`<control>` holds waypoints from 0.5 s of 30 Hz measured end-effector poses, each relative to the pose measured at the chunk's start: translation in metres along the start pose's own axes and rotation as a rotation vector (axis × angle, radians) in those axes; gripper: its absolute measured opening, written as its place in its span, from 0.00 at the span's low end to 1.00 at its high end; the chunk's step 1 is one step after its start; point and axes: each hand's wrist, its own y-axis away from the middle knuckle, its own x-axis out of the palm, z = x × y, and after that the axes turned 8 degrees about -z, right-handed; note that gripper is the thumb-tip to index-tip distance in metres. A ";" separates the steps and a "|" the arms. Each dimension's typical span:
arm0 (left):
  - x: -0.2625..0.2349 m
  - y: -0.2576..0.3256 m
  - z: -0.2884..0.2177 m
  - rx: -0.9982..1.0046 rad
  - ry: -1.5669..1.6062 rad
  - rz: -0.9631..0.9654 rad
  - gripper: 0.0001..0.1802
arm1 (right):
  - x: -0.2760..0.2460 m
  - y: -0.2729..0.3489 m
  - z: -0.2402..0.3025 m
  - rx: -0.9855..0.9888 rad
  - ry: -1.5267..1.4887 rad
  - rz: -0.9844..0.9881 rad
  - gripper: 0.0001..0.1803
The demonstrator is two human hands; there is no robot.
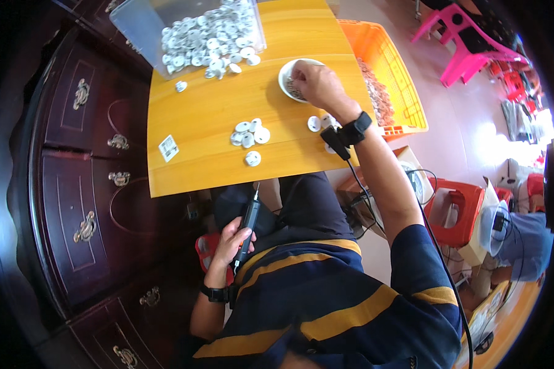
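- Up top, the right hand (317, 83) reaches across the wooden counter (215, 117) into a small white bowl (292, 79); its fingertips (297, 75) are bunched together down among small dark bits inside, though whether they pinch one cannot be told.
- Just beside that wrist, a black wristband (356, 129) carries a small black box (333, 138), and a thin black cable (400, 197) runs from it back along the forearm.
- Lower down, the left hand (228, 243) rests near the lap below the counter's edge, its grip clamped around a black pen-shaped power tool (248, 224) whose thin tip points up toward the counter.
- Near the middle of the counter lies a small cluster of white round caps (250, 133), with one more cap (252, 158) alone just below it and a few others (319, 122) near the right wrist.
- At the far end stands a clear plastic bin (191, 31) filled with many of the same white caps, some spilling out onto the wood.
- Off the counter's right side sits an orange plastic crate (400, 80) with small pieces piled along its inner wall.
- A small white tag (168, 147) lies near the counter's left edge, beside a dark wooden cabinet (74, 184) with brass handles.
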 end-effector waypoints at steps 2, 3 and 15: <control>-0.001 0.000 0.000 0.019 0.000 -0.018 0.14 | 0.001 -0.001 0.001 -0.016 0.002 0.018 0.06; -0.002 0.000 0.001 0.018 -0.004 -0.014 0.14 | 0.000 -0.001 0.001 -0.013 0.020 0.027 0.06; 0.011 0.026 -0.013 0.142 -0.115 0.009 0.23 | -0.037 0.022 0.036 0.079 -0.592 0.016 0.06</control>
